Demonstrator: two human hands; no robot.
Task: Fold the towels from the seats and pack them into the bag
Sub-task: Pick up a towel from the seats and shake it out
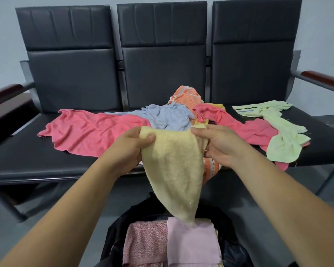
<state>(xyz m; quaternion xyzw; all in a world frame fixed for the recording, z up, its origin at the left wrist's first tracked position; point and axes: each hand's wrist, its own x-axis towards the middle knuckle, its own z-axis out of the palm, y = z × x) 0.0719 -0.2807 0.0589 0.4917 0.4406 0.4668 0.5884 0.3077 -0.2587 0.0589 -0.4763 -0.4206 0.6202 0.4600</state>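
Observation:
A pale yellow towel (175, 170) hangs in front of the seats, its lower tip over the bag. My left hand (133, 149) pinches its upper left corner and my right hand (218, 145) grips its upper right edge. Below, a black bag (116, 230) stands open on the floor with folded pink towels (189, 243) inside. On the seats lie a large pink towel (89, 132), a light blue towel (168, 117), an orange patterned towel (187, 97), another pink towel (247, 128) and a light green towel (278, 132).
A row of three black padded seats (162, 70) stands against a pale wall, with dark wooden armrests at the left (6, 91) and right (324, 79). An orange striped cloth (210, 168) hangs off the seat edge behind the yellow towel. Grey floor lies beneath.

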